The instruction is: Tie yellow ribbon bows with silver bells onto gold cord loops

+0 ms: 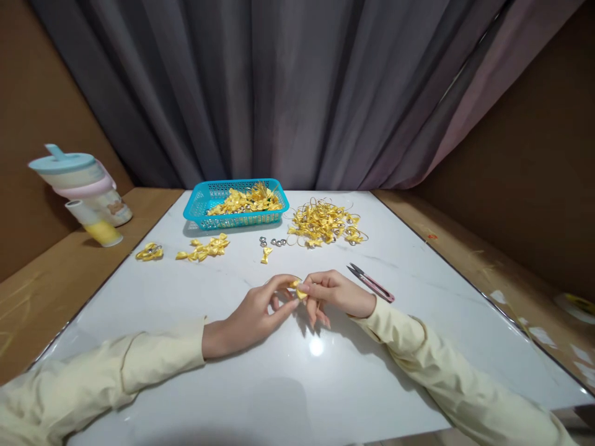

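A small yellow ribbon bow (301, 293) is pinched between both hands above the middle of the white table. My left hand (263, 313) grips it from the left with thumb and fingertips. From the other side, my right hand (332, 293) closes thumb and forefinger on it, the other fingers hanging below. A thin cord seems to run by the bow, partly hidden by the fingers. Beyond the hands lies a single yellow bow (266, 254), just in front of a few silver beads (277, 242).
Pink-handled thread snips (370, 283) lie right of my right hand. Farther back are a blue basket (190, 210) of bows, a heap of corded bows (323, 222), a loose bow pile (204, 248) and a small bundle (149, 251). A lidded cup (88, 179) stands left.
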Tool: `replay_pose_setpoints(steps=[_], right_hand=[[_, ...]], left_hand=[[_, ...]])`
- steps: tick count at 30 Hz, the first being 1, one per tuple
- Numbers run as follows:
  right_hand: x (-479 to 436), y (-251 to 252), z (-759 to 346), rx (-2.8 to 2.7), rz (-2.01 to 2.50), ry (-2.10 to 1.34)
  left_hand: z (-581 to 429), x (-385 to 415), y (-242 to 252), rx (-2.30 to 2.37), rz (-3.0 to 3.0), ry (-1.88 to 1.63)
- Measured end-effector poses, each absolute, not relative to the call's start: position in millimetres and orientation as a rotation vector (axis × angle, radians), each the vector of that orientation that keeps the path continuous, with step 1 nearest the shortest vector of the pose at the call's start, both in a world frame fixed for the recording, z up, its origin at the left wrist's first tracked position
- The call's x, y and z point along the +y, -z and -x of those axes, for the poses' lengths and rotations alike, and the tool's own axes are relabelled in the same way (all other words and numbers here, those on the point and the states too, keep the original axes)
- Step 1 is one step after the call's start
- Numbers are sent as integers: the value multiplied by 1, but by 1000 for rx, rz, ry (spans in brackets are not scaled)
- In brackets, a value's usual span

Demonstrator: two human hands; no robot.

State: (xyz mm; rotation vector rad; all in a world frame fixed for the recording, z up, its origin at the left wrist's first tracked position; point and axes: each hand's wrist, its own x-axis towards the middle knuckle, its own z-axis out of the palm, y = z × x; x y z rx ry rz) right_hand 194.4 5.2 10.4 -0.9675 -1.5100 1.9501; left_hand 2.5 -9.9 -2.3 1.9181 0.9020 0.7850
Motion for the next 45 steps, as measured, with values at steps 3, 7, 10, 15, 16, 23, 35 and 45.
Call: replay_pose_setpoints(steps=[3,7,10,15,16,23,35,45], right_hand=[[2,-9,-190,-1485,888,-1974],[0,-9,-190,-1482,856,-1940],[3,-10,-193,-1429,900,-1815],[7,-16,-199,-1210,850,-1748],[7,-19,-199,-1179,823,-1765],[0,-35,-181,-1077,706,-1916],[14,-43,-189,-1199,646,-1852],[15,-37,-232,-1398,926,-1759]], left_hand=[[-2,-12,-3,849,-1989,-695],[-3,-7,-2,807,-1739,-539],[-3,-2,2,784,-1437,-498],[-2,-7,2,742,-1501,-580],[-2,-10,0,718,-1592,-576],[-7,-17,0,629,-1792,-623],[-7,-16,5,581,-1288,-536],[-1,2,3,519,-1064,-440]])
